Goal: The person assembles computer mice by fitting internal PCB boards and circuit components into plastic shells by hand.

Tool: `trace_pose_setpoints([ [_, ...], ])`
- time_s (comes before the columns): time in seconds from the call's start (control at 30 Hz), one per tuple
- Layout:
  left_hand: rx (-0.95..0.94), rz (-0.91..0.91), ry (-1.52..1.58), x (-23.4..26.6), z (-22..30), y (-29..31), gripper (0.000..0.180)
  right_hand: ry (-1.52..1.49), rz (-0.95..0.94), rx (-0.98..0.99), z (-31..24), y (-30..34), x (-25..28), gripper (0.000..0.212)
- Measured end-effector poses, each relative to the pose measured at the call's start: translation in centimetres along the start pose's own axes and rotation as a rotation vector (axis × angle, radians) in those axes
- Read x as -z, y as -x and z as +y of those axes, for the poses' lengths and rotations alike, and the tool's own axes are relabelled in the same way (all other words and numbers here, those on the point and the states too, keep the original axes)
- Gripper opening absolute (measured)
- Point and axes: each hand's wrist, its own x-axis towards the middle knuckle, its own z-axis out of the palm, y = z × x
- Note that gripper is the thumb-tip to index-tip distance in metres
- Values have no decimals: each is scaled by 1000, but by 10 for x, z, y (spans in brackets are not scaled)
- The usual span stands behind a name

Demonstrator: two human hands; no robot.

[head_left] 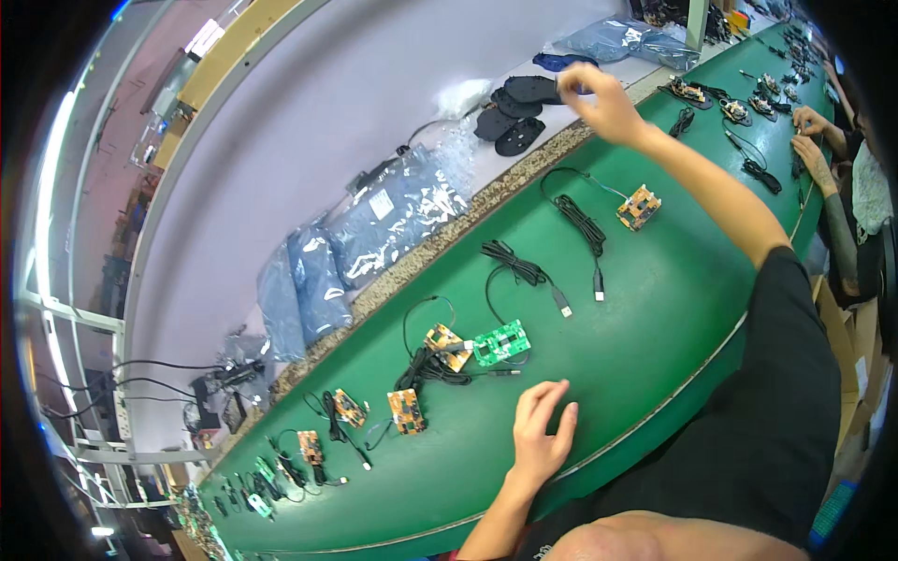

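My right hand (601, 101) reaches across to the back ledge. Its curled fingers pinch the right end of a black oval plastic shell (531, 89); whether the shell is lifted is hard to see. Several similar black shells (519, 137) lie beside it. Over the green table my left hand (543, 432) hovers with fingers apart and nothing in it. Nearest to it are a green circuit board (502, 343) and a bundled black cable (514, 263) with a USB plug. Farther right lies an orange-brown circuit board (640, 208), wired to a coiled black cable (580, 222).
More orange-brown boards (407, 411) with cables run down the green table (645, 327) to the left. Silvery plastic bags (388, 220) rest along the ledge beyond the speckled edge strip (449, 238). At the far right, another person's hands (812, 140) work near further boards and cables.
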Motion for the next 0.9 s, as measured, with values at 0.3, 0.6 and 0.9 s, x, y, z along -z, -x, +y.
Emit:
trace_pose_setpoints([
  [0.3,-197,-340,-481,-8,8,-2,77,-216,-658,633,-161,131,13,23],
  [0.6,-212,-343,-406,0,14,3,73,254,-555,-244,-46,9,-145,26],
  [0.9,-349,-246,-347,0,8,4,62,-174,-388,-224,-92,41,-63,19],
])
